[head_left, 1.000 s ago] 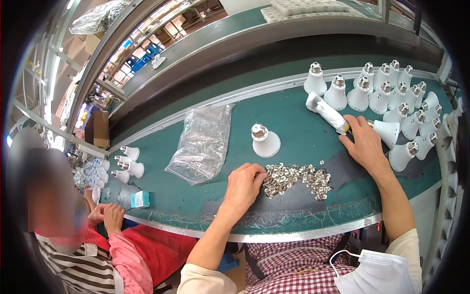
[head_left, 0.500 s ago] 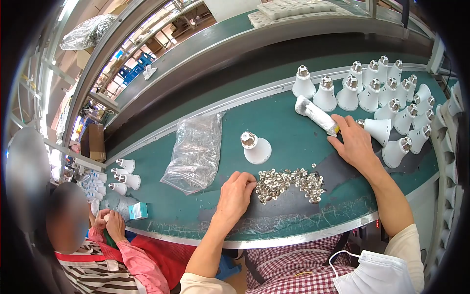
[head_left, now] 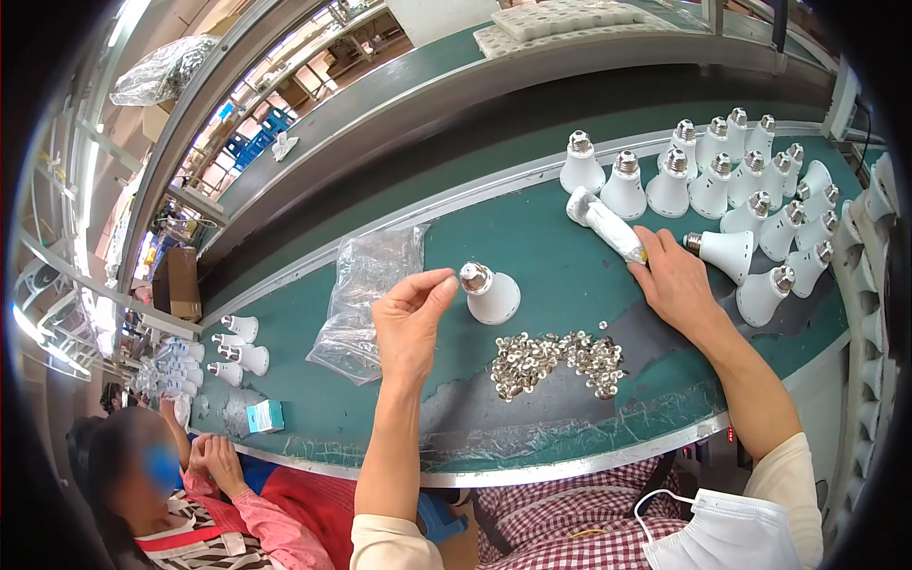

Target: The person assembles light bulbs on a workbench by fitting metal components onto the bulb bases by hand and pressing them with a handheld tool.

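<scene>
A white bulb housing with a metal screw cap [head_left: 494, 296] stands upright in the middle of the green bench. My left hand [head_left: 408, 323] is beside its cap, thumb and forefinger pinched together at the cap's tip; anything between them is too small to make out. My right hand [head_left: 676, 285] grips the near end of a white-wrapped, stick-like tool [head_left: 613, 228] with a rounded white head, lying slanted on the bench. Below the bulb housing lies a pile of small metal contact pieces with white centres [head_left: 527, 366].
Many similar bulb housings [head_left: 670, 185] stand at the right, one lying on its side. A clear plastic bag [head_left: 356, 318] lies left of my left hand. Further left are more housings [head_left: 249, 358], a small teal box [head_left: 265, 416] and a co-worker's folded hands [head_left: 218, 464].
My left hand has risen from the edge of the pile of contact pieces to the bulb housing's cap. My right hand stays at the white-wrapped tool. The co-worker's hands have come together lower down.
</scene>
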Demonstrator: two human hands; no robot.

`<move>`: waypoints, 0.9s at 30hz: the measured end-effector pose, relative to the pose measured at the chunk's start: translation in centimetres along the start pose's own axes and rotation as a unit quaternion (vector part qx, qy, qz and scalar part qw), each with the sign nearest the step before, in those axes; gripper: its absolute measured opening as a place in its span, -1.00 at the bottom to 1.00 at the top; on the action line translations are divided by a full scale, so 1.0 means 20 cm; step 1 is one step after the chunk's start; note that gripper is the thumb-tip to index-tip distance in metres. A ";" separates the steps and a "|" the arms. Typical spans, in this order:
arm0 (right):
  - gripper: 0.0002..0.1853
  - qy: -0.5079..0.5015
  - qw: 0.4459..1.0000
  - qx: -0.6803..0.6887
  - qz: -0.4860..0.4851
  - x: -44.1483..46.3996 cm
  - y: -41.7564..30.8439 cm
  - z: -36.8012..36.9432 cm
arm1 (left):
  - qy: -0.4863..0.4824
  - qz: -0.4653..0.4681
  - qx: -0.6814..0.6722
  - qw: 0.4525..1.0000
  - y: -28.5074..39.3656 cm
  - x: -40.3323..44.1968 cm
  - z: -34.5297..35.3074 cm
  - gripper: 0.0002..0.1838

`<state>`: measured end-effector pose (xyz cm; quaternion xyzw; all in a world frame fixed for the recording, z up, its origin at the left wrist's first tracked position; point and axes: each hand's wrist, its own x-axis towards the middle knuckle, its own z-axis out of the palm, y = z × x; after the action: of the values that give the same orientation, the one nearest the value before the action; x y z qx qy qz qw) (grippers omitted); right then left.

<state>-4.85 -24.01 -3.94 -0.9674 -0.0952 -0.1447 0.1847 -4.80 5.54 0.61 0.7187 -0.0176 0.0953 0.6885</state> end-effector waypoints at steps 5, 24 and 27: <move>-0.61 -0.011 1.000 0.003 0.016 0.00 0.00 -0.01 | 0.009 0.110 0.150 0.982 -0.02 0.05 0.05 -0.86; -0.57 -0.002 1.000 0.008 0.007 -0.01 0.01 0.00 | -0.073 -0.029 0.036 0.996 -0.05 0.11 0.02 -0.81; -0.61 0.003 0.999 0.030 0.025 -0.01 0.01 0.00 | -0.112 -0.135 0.004 0.984 -0.04 0.17 -0.02 -0.78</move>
<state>-5.03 -24.18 -3.96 -0.9629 -0.0748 -0.1404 0.2179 -1.35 6.27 0.48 0.7235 0.0026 -0.0795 0.6857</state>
